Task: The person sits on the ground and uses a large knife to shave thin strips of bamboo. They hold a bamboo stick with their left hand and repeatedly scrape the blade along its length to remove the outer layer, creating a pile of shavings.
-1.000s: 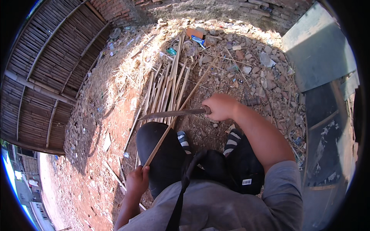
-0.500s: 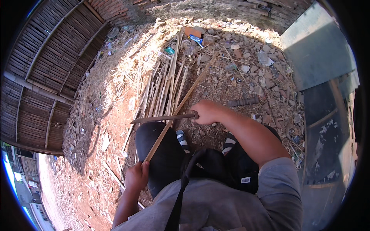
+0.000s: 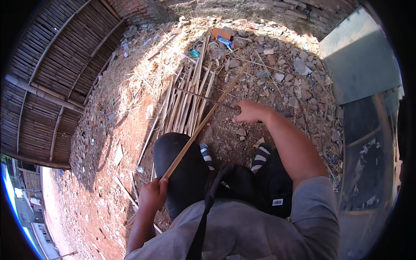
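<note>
My left hand [image 3: 152, 194] is closed round the near end of a long bamboo strip [image 3: 182, 154]. The strip slants over my left knee, away and to the right, with its far end by the rubble. In my closed right hand [image 3: 251, 112] is the handle of a long-bladed knife [image 3: 199, 96]. Its blade points left and slightly away, crossing the strip partway along; it appears almost edge-on. I cannot tell whether blade and strip touch. Beyond my left knee lies a loose pile of split bamboo strips [image 3: 185, 100] on the ground.
A woven bamboo wall [image 3: 56, 56] stands at the left and a brick wall [image 3: 195, 9] at the far side. Grey sheet panels [image 3: 359, 60] line the right. Broken stones and litter [image 3: 299, 86] cover the ground to the right. My sandalled feet [image 3: 260, 158] are close by.
The knife has moved away from me along the strip, and its blade has turned from broadside to nearly edge-on. My left hand keeps its hold near the same place.
</note>
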Available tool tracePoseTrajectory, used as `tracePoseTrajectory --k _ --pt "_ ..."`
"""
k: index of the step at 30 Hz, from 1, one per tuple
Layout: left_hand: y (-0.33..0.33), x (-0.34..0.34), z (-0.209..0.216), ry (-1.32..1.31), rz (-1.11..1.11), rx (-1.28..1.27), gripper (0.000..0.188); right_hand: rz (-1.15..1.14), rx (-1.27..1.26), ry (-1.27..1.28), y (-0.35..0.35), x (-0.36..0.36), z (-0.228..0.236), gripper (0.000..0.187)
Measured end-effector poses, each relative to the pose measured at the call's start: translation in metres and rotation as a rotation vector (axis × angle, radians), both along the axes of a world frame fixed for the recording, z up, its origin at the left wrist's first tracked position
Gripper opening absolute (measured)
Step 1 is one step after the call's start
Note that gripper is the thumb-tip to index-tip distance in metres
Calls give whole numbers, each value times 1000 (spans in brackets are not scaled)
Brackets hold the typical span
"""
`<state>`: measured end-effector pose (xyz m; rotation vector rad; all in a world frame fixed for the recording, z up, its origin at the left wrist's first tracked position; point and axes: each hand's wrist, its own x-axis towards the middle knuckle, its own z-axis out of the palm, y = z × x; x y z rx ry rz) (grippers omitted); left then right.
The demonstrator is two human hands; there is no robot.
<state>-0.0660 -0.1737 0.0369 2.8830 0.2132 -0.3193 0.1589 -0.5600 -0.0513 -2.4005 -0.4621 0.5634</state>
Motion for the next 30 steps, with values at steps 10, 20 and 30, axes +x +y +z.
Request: tracePoseTrajectory --k 10,20,30 --pt "5 2 1 50 -5 -39 46 170 -59 -85 33 -20 9 56" --pt "4 10 4 87 19 -102 49 113 -9 -114 29 -26 17 38" --pt "16 8 -2 138 85 -180 52 4 -41 -134 20 -15 0 31"
